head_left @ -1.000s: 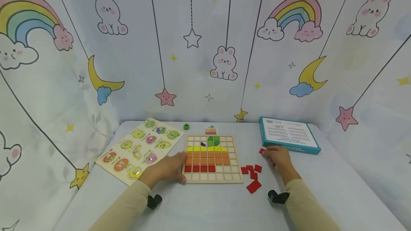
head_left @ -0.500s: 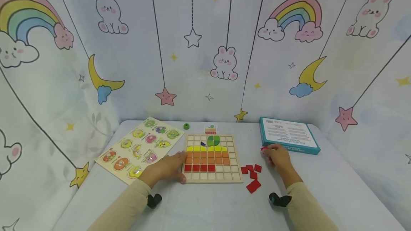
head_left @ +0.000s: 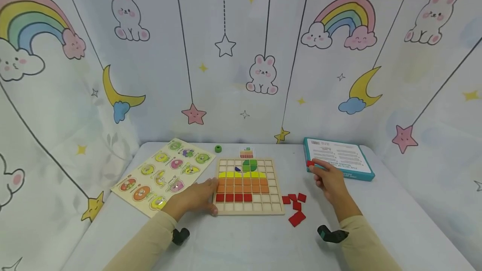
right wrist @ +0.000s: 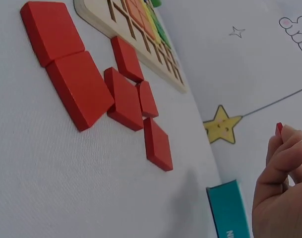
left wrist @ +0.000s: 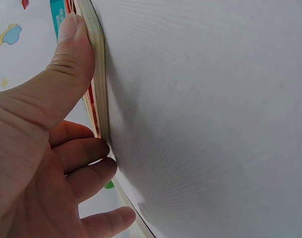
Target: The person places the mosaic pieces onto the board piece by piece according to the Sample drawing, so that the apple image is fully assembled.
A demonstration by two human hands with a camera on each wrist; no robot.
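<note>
Near the table's front edge, the board (head_left: 248, 185) is pressed at its left edge by the left hand (head_left: 196, 198), fingers straight (thumb along the front corner). Loose red tiles (head_left: 295, 206) lie just right of the board. Farther back, one red tile (head_left: 310, 163) is pinched by the raised right hand (head_left: 329, 181), before the box (head_left: 339, 158).

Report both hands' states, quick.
Left hand: open, fingers resting against the wooden grid board's left edge.
Right hand: pinching a red square tile, lifted above the table.
</note>
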